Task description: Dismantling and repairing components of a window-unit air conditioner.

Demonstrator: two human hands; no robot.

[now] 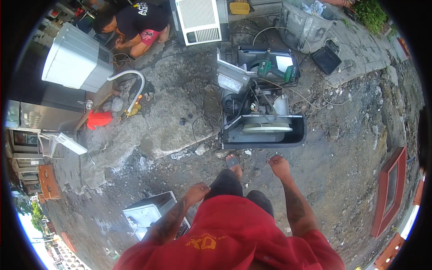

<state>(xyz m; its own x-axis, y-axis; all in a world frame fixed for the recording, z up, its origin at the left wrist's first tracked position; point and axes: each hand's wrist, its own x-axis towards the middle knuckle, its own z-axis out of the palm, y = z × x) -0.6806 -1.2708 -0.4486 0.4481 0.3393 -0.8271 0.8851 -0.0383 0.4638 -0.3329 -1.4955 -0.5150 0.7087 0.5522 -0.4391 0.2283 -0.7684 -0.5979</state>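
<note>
My left hand (196, 192) is beside the dark shorts at my thigh, fingers curled, what they hold hidden. My right hand (279, 165) is out over the ground with fingertips pinched on something too small to make out. Ahead lies an opened appliance (263, 141) with a round fan wheel, wires and a propped white panel (231, 82). A green cordless drill (272, 69) rests on its far part. Beside my left arm is a metal casing (139, 216) with a white inside.
A crouching person (135, 31) works by a white appliance (74, 56) and curved hose. A white grilled unit (198, 20) stands behind. A grey tub (306, 29), black tray (327, 60), loose cables, red bag (99, 119) and red frame (387, 193) sit around on broken, rubbly ground.
</note>
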